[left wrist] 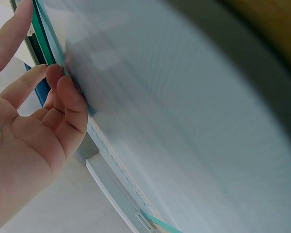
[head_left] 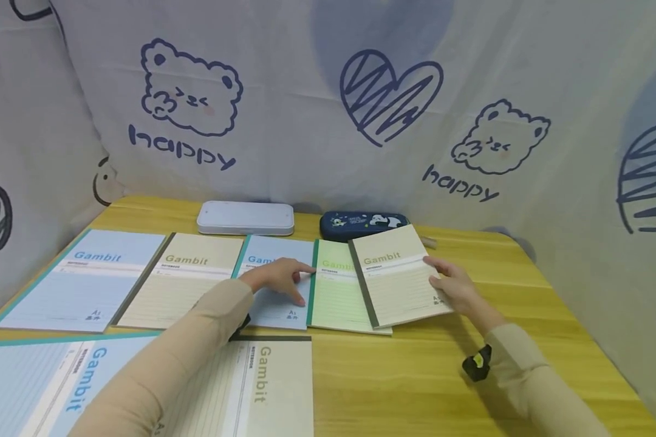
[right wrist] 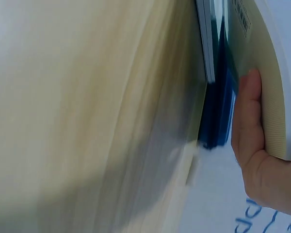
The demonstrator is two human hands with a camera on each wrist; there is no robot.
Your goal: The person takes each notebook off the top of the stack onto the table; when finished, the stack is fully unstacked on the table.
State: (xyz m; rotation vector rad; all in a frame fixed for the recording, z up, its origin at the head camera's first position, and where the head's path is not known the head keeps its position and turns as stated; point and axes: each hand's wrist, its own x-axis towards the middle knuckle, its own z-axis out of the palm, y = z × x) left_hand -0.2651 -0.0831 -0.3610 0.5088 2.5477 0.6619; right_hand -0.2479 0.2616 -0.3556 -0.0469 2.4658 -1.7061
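Note:
My right hand (head_left: 459,290) pinches the right edge of a cream notebook (head_left: 393,282) with a dark spine, thumb on one face and fingers on the other. This notebook is tilted, and its left side overlaps a green notebook (head_left: 333,297) on the table. In the right wrist view the cream notebook (right wrist: 274,97) is raised off the wood and bends slightly. My left hand (head_left: 281,276) lies over a blue notebook (head_left: 284,315), index fingertip at the green notebook's spine and thumb spread toward the blue cover's lower right. Its other fingers curl loosely in the left wrist view.
Left in the row lie another cream notebook (head_left: 180,273) and another blue one (head_left: 87,273). Nearer, a blue notebook (head_left: 38,388) and a cream one (head_left: 279,388) lie sideways under my left forearm. Behind stand a white case (head_left: 246,218) and a dark blue panda case (head_left: 355,223), before a printed curtain.

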